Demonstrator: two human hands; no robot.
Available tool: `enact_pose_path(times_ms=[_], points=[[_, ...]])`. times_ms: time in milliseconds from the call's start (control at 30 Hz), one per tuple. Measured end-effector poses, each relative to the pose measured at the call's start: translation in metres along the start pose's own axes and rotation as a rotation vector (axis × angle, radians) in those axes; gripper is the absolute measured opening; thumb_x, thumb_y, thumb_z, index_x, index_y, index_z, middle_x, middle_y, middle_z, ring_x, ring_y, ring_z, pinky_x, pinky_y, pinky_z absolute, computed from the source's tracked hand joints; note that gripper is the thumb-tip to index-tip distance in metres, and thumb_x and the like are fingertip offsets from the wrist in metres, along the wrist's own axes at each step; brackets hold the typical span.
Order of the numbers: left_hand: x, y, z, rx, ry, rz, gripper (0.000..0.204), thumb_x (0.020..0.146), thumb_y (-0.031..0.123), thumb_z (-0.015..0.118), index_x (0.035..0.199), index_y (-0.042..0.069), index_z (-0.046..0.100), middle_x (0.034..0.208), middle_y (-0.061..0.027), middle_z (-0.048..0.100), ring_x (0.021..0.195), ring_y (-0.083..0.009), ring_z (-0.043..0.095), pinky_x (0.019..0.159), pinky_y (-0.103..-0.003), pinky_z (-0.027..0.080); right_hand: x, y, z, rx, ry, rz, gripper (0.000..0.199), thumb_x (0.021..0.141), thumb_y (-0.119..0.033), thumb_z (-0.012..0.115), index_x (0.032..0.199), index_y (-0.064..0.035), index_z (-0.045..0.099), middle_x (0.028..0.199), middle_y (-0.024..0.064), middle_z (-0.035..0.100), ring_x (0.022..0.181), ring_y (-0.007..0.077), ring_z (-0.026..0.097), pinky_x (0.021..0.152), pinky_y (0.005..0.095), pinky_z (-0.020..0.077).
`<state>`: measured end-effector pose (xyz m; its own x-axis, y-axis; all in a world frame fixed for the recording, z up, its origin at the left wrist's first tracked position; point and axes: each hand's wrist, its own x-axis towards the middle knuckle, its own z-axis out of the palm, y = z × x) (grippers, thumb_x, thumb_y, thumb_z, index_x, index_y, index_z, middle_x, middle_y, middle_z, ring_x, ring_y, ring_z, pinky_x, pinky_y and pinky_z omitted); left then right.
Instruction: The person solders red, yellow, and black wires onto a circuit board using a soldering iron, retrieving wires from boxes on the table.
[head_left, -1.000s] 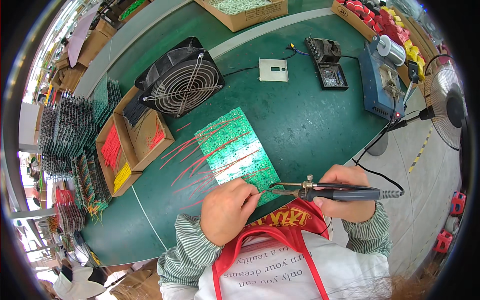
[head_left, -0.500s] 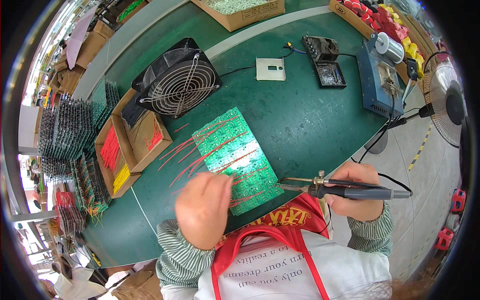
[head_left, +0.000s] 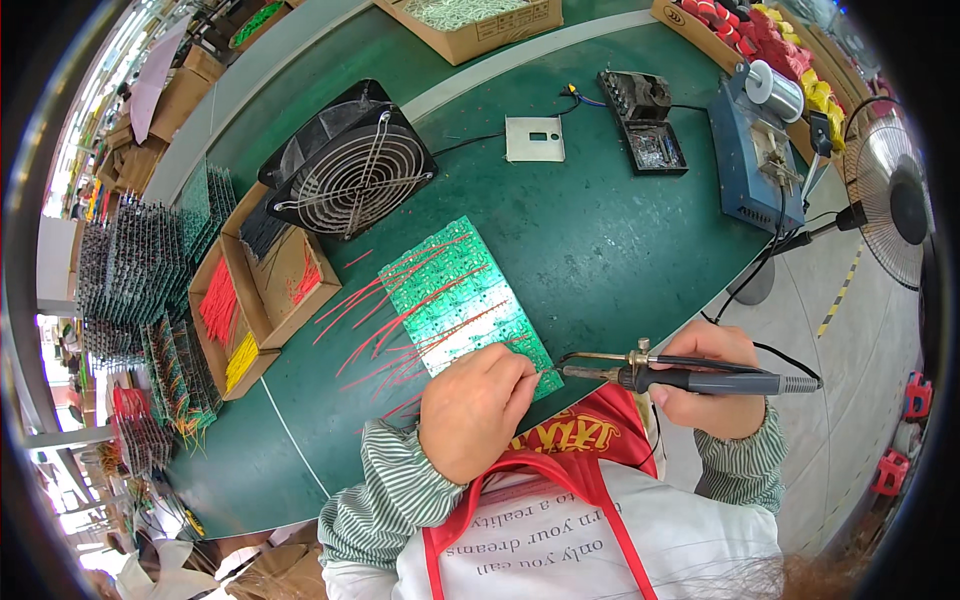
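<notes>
My right hand is closed around a soldering iron with a dark grey handle and a thin metal tube fixed along it. The iron's tip reaches the near right edge of a green circuit board panel lying on the table. My left hand rests over the panel's near end, its thumb and forefinger pinched together beside the tip. Whatever is between those fingertips is too small or hidden to make out. Several thin red wires stretch across the panel and past its left edge; some pass beneath my left hand.
Left of the panel stand cardboard trays of red, yellow and black wires, and stacks of boards. Behind is a black square fan. At the right sit a blue soldering station with a solder spool and a black box.
My left hand has moved right and slightly down onto the panel's near end, bringing its pinched fingers to the iron's tip. The right hand with the iron has stayed almost still.
</notes>
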<state>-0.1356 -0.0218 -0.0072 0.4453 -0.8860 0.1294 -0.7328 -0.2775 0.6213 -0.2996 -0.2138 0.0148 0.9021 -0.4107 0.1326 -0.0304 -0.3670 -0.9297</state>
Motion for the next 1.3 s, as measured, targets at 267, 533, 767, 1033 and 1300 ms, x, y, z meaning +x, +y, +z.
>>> enact_pose_path(times_ms=[267, 533, 767, 1033, 1300], points=[[0.004, -0.002, 0.001, 0.015, -0.009, -0.005, 0.008, 0.076, 0.008, 0.068, 0.077, 0.004, 0.061, 0.071, -0.0062, 0.057, 0.057, -0.0205, 0.058, 0.051, -0.032, 0.045, 0.004, 0.003, 0.000, -0.035, -0.025, 0.037, 0.018, 0.063, -0.006, 0.072, 0.074, -0.0019, 0.058, 0.059, 0.0024, 0.060, 0.048, 0.0069, 0.055, 0.046, 0.0209, 0.0422], [0.004, -0.001, 0.002, -0.007, -0.006, -0.001, 0.008, 0.076, 0.008, 0.068, 0.077, 0.004, 0.061, 0.071, -0.0062, 0.056, 0.057, -0.0210, 0.058, 0.052, -0.033, 0.045, 0.004, 0.001, -0.006, 0.059, 0.027, 0.046, 0.019, 0.067, -0.007, 0.072, 0.078, -0.0013, 0.058, 0.061, 0.0014, 0.061, 0.050, 0.0054, 0.054, 0.046, 0.0198, 0.0415], [0.002, -0.004, -0.036, -0.006, 0.025, 0.024, 0.010, 0.076, 0.007, 0.068, 0.082, 0.004, 0.061, 0.081, -0.0094, 0.062, 0.073, -0.0244, 0.062, 0.062, -0.033, 0.049, 0.018, -0.003, 0.005, 0.105, 0.130, 0.146, 0.017, 0.068, -0.008, 0.071, 0.078, -0.0020, 0.059, 0.064, 0.0011, 0.060, 0.053, 0.0056, 0.053, 0.049, 0.0206, 0.0409], [0.002, 0.005, -0.156, -1.372, 0.162, 0.490, 0.011, 0.086, 0.003, 0.058, 0.091, 0.001, 0.048, 0.083, -0.0170, 0.060, 0.071, -0.0299, 0.062, 0.064, -0.044, 0.056, 0.020, 0.011, 0.008, 0.157, 0.235, 0.242, 0.023, 0.071, -0.014, 0.072, 0.081, -0.0015, 0.056, 0.065, 0.0029, 0.058, 0.053, 0.0088, 0.053, 0.050, 0.0222, 0.0419], [0.062, 0.090, -0.042, -1.900, 0.023, 1.031, 0.019, 0.092, 0.004, 0.051, 0.108, -0.005, 0.057, 0.101, -0.0171, 0.061, 0.083, -0.0255, 0.062, 0.071, -0.035, 0.052, 0.028, 0.000, 0.011, 0.079, 0.276, 0.277, 0.019, 0.077, -0.013, 0.063, 0.083, -0.0024, 0.048, 0.062, 0.0050, 0.054, 0.048, 0.0078, 0.050, 0.044, 0.0196, 0.0395]])
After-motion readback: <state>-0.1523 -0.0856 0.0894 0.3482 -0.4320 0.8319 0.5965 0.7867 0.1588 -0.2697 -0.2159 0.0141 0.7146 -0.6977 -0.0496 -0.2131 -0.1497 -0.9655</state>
